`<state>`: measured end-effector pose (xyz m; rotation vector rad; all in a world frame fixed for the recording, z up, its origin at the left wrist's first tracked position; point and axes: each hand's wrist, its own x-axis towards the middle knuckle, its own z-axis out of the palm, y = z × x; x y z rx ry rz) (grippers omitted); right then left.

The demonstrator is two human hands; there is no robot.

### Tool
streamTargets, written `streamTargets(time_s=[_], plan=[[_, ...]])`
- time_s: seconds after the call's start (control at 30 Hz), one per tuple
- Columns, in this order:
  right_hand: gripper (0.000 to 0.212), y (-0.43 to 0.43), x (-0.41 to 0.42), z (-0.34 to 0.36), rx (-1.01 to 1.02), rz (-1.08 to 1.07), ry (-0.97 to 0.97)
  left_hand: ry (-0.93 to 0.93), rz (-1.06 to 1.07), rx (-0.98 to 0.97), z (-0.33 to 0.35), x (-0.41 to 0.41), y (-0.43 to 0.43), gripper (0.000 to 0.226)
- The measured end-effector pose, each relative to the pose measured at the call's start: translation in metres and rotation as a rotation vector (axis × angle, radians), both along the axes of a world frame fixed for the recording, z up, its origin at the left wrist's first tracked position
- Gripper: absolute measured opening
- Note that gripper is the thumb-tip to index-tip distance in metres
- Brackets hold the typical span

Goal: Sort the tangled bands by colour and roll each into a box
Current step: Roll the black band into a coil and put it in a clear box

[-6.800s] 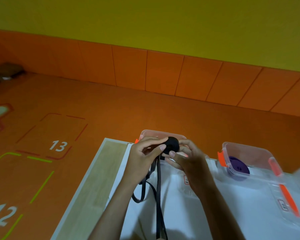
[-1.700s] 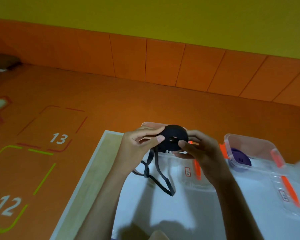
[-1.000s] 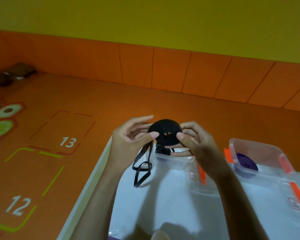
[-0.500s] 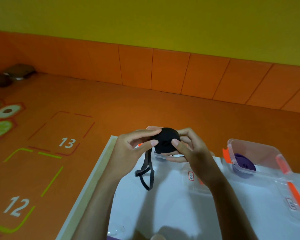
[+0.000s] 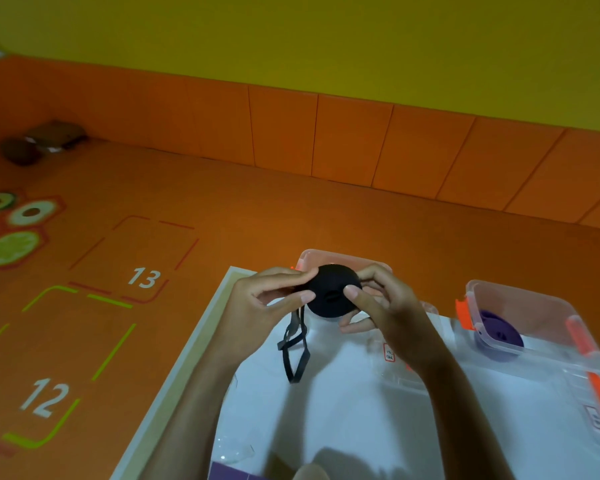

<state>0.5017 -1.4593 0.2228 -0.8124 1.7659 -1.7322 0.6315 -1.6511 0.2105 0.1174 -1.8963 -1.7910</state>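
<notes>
I pinched the flat black coil of band [image 5: 331,295] between both thumbs, left hand [image 5: 257,306] and right hand [image 5: 385,306] closed on it, above the clear plastic box [image 5: 343,259]; its loose tail [image 5: 293,351] hung left-side, nearer my left hand.

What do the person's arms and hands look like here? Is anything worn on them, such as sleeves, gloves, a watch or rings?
Both forearms are bare as far as the picture shows them; no sleeve reaches into view. The left hand and the right hand wear no gloves. No watch, bracelet or ring shows on either wrist or on the fingers that can be seen. The fingernails are short and look unpainted.
</notes>
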Motion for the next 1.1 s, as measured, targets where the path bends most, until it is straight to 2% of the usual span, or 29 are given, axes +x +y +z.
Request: streamTargets(time_s=[0.2,0.33,0.4,0.53,0.6,0.77,0.87,0.93,1.1], plan=[[0.027,-0.006,0.007,-0.008,-0.060,0.091,-0.143,0.054,0.113,0.061,0.001,-0.006,0.003,0.042],[0.005,-0.010,0.007,-0.009,-0.061,0.004,-0.115,0.042,0.216,-0.024,-0.008,-0.011,0.010,0.025],[0.010,-0.010,0.006,-0.009,-0.049,-0.046,-0.091,0.015,0.204,-0.040,-0.011,-0.012,0.007,0.021],[0.003,-0.007,0.007,-0.007,-0.092,-0.030,-0.108,-0.093,0.058,-0.018,-0.008,-0.013,-0.003,0.035],[0.002,-0.007,0.005,-0.002,-0.067,0.010,-0.094,-0.077,0.024,0.018,-0.006,-0.012,-0.004,0.037],[0.010,-0.004,-0.012,0.008,0.107,0.072,0.094,0.007,0.136,0.119,-0.004,-0.009,0.000,0.036],[0.021,-0.003,-0.012,0.009,0.045,0.075,0.013,0.035,0.187,0.158,-0.003,-0.015,0.006,0.025],[0.020,-0.002,-0.009,0.008,-0.011,0.050,-0.042,0.039,0.169,0.142,-0.001,-0.016,0.006,0.022],[0.019,-0.001,-0.004,0.005,-0.032,0.063,-0.115,-0.011,0.042,0.008,0.007,-0.004,-0.010,0.032]])
